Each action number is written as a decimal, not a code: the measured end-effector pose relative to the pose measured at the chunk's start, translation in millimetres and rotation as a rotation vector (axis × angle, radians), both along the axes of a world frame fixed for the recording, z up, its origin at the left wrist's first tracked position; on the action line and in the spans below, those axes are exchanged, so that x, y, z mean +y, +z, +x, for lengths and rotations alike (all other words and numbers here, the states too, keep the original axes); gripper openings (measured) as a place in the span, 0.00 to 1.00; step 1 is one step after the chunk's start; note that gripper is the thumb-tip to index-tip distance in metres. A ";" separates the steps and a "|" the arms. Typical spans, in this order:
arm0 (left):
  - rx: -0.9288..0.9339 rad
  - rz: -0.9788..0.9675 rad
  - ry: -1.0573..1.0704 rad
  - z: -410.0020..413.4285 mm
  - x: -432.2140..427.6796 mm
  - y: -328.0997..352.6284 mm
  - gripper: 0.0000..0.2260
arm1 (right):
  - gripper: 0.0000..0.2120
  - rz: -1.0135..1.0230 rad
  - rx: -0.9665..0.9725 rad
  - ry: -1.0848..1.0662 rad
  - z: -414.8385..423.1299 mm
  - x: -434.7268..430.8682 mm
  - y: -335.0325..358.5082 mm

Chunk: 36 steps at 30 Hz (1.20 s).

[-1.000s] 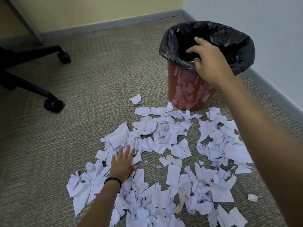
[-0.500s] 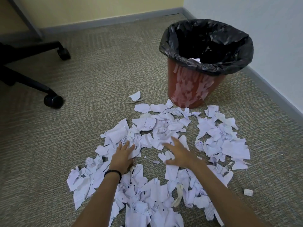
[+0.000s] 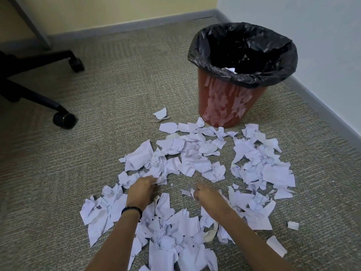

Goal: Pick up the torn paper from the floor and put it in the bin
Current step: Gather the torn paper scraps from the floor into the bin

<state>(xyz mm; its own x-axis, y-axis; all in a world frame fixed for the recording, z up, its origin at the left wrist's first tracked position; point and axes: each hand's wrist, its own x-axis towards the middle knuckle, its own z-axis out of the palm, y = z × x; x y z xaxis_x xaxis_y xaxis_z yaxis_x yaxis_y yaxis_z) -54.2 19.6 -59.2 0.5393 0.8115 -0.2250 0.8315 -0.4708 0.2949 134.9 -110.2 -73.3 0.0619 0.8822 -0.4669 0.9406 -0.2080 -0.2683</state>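
Note:
Torn white paper (image 3: pixel 195 157) lies scattered over the carpet in front of me, in several heaps. A red bin (image 3: pixel 224 102) with a black liner (image 3: pixel 197 53) stands behind the scraps at the right; a few scraps show inside it. My left hand (image 3: pixel 141 190), with a dark band on the wrist, is down in the pile, its fingers curled round scraps at its tips. My right hand (image 3: pixel 205 194) is also low on the floor, fingers curled round pieces of paper beside a bare patch of carpet.
An office chair base with black castors (image 3: pixel 64 118) stands at the left. A grey skirting board (image 3: pixel 322 106) runs along the white wall at the right, close behind the bin. A desk leg (image 3: pixel 33 22) slants at the back left.
My right hand left the bin, came down to the pile and closed on scraps. My left hand went from lying flat on the paper to curling round pieces, dragging them inward.

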 end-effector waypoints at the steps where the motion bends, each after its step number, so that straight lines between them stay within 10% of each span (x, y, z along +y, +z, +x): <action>1: -0.016 0.013 0.007 -0.4 -0.9 0.6 0.13 | 0.10 -0.024 0.015 -0.044 -1.2 1.6 1.5; 7: -0.019 0.063 0.018 5.1 -3.2 14.9 0.12 | 0.08 0.053 0.299 -0.221 21.9 -0.8 39.4; 18: -0.838 0.437 -0.054 148.5 45.5 179.6 0.12 | 0.10 0.890 0.483 -0.648 99.4 25.9 222.3; 23: -0.878 0.665 -0.177 216.7 62.7 244.4 0.11 | 0.11 0.991 0.257 -0.580 152.8 70.7 260.1; 32: -0.485 0.243 -0.371 263.1 70.1 243.5 0.24 | 0.13 1.034 0.142 -0.586 162.1 61.1 242.7; 36: -0.711 0.411 -0.298 239.2 55.6 209.2 0.21 | 0.14 1.281 0.141 -0.635 154.3 34.8 201.6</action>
<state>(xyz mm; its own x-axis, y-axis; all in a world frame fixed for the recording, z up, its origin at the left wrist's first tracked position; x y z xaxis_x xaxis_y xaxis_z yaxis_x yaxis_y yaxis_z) 185.0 75.2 150.0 0.6433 0.5572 0.5251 0.3405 -0.8225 0.4556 289.2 -75.4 128.3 0.6181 0.5332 0.5777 0.7323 -0.1234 -0.6697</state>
